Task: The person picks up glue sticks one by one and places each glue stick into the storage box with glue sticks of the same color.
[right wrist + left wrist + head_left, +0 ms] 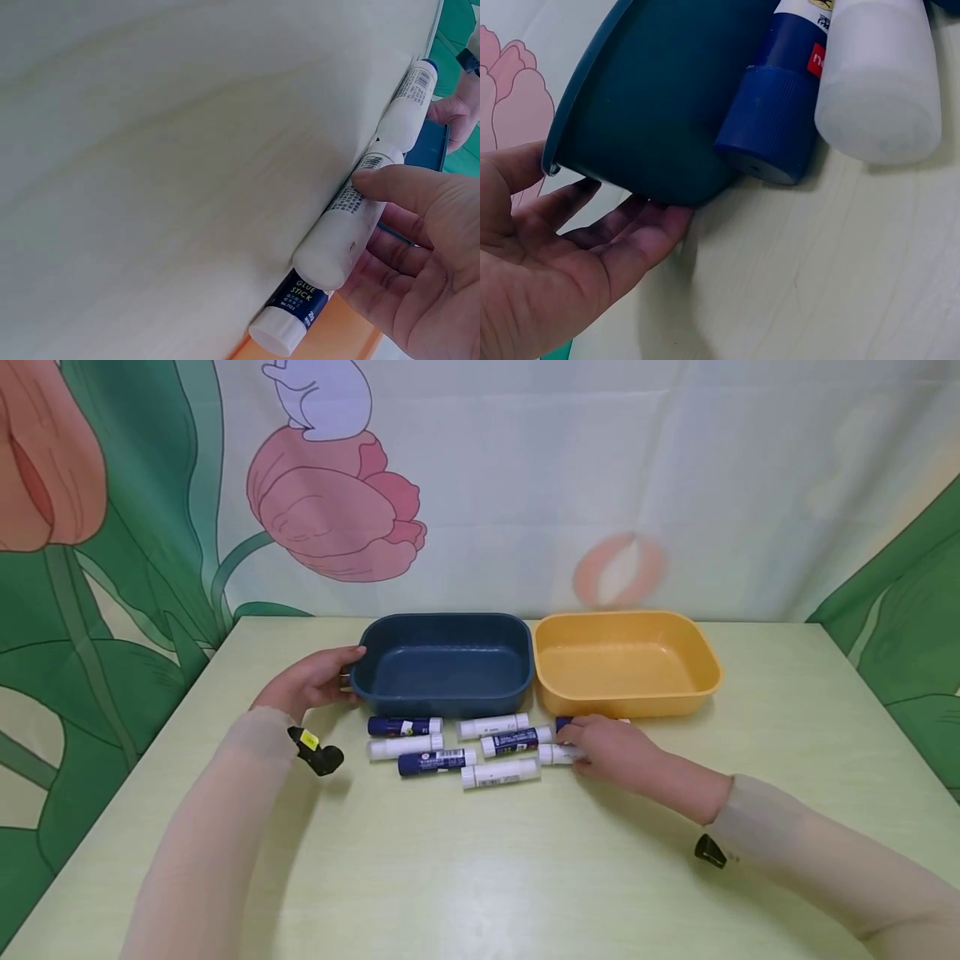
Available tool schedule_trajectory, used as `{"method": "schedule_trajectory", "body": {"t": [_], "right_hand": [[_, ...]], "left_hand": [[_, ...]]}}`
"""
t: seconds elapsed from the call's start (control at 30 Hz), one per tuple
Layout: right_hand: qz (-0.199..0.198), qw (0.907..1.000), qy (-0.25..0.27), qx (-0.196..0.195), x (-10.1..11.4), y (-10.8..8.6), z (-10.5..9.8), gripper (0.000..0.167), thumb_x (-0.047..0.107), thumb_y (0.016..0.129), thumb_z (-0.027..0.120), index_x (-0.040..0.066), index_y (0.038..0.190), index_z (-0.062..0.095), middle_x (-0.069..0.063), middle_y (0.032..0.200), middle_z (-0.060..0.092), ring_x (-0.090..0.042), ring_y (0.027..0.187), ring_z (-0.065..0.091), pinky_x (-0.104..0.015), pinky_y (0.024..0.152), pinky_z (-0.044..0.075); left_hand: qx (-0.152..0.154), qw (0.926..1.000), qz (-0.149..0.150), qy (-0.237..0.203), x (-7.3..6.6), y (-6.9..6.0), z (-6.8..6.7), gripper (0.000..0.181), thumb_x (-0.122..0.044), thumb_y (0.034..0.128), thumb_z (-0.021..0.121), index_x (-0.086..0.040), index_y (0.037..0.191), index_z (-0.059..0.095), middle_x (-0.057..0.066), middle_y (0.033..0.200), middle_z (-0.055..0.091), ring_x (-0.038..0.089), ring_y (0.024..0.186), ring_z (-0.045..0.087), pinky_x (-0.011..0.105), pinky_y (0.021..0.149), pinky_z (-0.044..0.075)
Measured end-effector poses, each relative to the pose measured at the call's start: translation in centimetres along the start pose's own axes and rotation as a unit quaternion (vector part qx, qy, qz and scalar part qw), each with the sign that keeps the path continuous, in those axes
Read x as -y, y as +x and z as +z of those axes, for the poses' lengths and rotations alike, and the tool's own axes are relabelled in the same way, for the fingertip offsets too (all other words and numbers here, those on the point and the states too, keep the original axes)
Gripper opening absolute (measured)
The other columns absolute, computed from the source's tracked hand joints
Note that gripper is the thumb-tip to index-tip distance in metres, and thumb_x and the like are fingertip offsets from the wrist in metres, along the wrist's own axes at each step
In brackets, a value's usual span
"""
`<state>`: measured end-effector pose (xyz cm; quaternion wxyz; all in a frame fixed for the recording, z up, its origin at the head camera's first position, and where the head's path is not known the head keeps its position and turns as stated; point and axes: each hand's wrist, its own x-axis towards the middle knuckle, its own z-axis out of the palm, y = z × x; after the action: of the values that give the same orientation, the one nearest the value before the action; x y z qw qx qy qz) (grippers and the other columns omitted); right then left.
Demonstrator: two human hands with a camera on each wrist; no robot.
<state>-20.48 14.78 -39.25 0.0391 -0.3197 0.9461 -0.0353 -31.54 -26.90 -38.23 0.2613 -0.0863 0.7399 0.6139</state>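
My left hand (315, 678) holds the left end of a dark blue plastic bin (442, 703). In the left wrist view the thumb lies at the bin's rim and the fingers reach along its lower side. My right hand (611, 752) pinches a white glue stick (349, 217), thumb on its label and fingers behind it. Beside that stick, a dark blue glue stick with a white cap (289, 311) lies partly covered by the hand in the head view. Other white (500, 772) and dark blue (437, 762) glue sticks lie loosely grouped in front of the blue bin.
A yellow bin (630, 706) stands right beside the blue one, near the table's back edge. Both bins have nothing inside. Behind the table (480, 877) hangs a flower-printed cloth (510, 485).
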Motion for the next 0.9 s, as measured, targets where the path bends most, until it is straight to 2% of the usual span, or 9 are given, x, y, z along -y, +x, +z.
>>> {"method": "schedule_trajectory", "body": {"t": [0.23, 0.47, 0.67, 0.9], "right_hand": [[-0.005, 1.0, -0.009, 0.0, 0.1, -0.1, -0.2, 0.032, 0.014, 0.088, 0.08, 0.008, 0.119, 0.072, -0.006, 0.102, 0.069, -0.018, 0.089, 0.062, -0.033, 0.076, 0.057], [-0.012, 0.9999, -0.002, 0.007, 0.0, -0.4, -1.1, 0.027, 0.014, 0.087, 0.081, 0.007, 0.112, 0.072, -0.005, 0.099, 0.069, -0.015, 0.084, 0.06, -0.03, 0.076, 0.055], [-0.014, 0.9997, 0.006, 0.02, 0.1, -0.6, -2.4, 0.028, 0.012, 0.089, 0.079, 0.004, 0.114, 0.071, -0.007, 0.103, 0.071, -0.016, 0.085, 0.06, -0.031, 0.08, 0.056], [0.006, 0.9985, 0.027, 0.048, -0.1, -0.9, -4.0, 0.026, 0.012, 0.09, 0.076, 0.004, 0.115, 0.07, -0.005, 0.103, 0.072, -0.016, 0.084, 0.06, -0.033, 0.083, 0.056]], "left_hand": [[0.009, 1.0, 0.0, 0.001, 0.1, -0.2, 0.0, 0.06, -0.036, 0.1124, 0.032, -0.008, 0.163, 0.017, -0.005, 0.11, 0.052, 0.007, 0.092, 0.057, 0.024, 0.08, 0.055], [0.021, 0.9998, -0.001, -0.007, 0.0, -0.4, 0.2, 0.059, -0.038, 0.1122, 0.03, -0.01, 0.163, 0.018, -0.011, 0.1, 0.058, 0.004, 0.09, 0.057, 0.023, 0.082, 0.053], [0.008, 0.9998, -0.009, -0.018, 0.0, -0.5, 0.2, 0.057, -0.038, 0.1119, 0.032, -0.011, 0.161, 0.023, -0.011, 0.098, 0.06, 0.006, 0.092, 0.058, 0.024, 0.081, 0.053], [0.0, 0.9997, -0.009, -0.024, 0.0, -0.6, 0.4, 0.055, -0.036, 0.1121, 0.031, -0.011, 0.161, 0.023, -0.006, 0.107, 0.055, 0.007, 0.095, 0.056, 0.024, 0.083, 0.052]]}}
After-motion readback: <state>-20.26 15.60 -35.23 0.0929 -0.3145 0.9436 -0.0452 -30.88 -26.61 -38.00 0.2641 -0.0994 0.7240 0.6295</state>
